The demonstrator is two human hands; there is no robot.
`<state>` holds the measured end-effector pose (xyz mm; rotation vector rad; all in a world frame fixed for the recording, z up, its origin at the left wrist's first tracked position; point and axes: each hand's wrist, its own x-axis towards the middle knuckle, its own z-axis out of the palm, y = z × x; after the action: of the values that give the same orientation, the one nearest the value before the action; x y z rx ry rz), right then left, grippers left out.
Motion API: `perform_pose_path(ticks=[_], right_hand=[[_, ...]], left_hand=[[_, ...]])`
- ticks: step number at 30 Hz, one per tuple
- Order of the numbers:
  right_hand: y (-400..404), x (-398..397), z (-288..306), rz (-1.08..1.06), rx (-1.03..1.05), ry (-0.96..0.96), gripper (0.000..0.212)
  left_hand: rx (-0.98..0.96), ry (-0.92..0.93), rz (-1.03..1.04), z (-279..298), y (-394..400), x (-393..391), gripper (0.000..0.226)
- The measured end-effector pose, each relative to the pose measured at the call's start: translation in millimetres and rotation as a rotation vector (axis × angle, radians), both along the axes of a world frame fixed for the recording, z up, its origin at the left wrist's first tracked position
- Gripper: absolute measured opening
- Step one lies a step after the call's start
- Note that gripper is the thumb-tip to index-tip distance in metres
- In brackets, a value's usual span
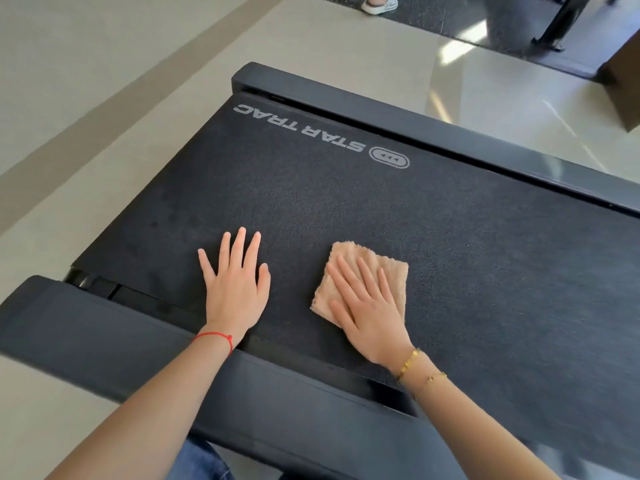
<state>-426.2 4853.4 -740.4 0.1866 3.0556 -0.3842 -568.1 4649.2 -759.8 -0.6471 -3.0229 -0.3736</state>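
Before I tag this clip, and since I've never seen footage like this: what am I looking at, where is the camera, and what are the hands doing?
This is one picture from a wide-angle camera worn on a person's head, looking forward and down. The two bare arms coming in from the bottom are therefore the wearer's own, and no robot is involved.

The big black surface is a treadmill belt printed STAR TRAC, with dark side rails, standing on a pale floor.

The left hand, with a red string at the wrist, lies flat on the belt with its fingers spread. The right hand, with gold bracelets, presses flat on a folded tan cloth lying on the belt, which looks like wiping. Neither hand grips anything.

At the top edge, someone else's sandalled foot shows.
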Motion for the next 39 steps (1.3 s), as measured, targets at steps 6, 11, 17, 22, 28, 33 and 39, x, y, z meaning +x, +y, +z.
perform_pose_path(ticks=[6,11,17,22,28,33,39], right_hand=[[36.4,-8.6,-0.9,-0.118,-0.007,0.007,0.056],[65.4,-83.3,-0.3,-0.367,-0.044,-0.060,0.057],[18.3,-108.1,1.8,-0.188,-0.035,-0.028,0.057],[6.3,-68.9,-3.4,0.074,-0.005,0.015,0.055],[65.5,-116.1,-3.2,-0.182,-0.020,-0.018,0.056],[82.3,-197.5,-2.6,-0.285,-0.020,-0.073,0.058],[26.3,-244.7,3.2,-0.042,0.015,-0.066,0.056]], left_hand=[[-0.015,0.008,0.002,-0.7,0.2,1.6,0.058],[-0.014,0.024,0.010,0.0,1.3,2.5,0.058],[-0.040,0.025,0.013,-1.0,2.1,1.6,0.058],[-0.060,0.029,0.012,-2.3,1.1,1.8,0.058],[-0.085,0.022,0.031,-1.3,4.9,2.3,0.057],[-0.116,0.001,0.031,0.7,7.5,0.1,0.064],[-0.135,0.004,0.027,0.5,7.5,-0.9,0.063]])
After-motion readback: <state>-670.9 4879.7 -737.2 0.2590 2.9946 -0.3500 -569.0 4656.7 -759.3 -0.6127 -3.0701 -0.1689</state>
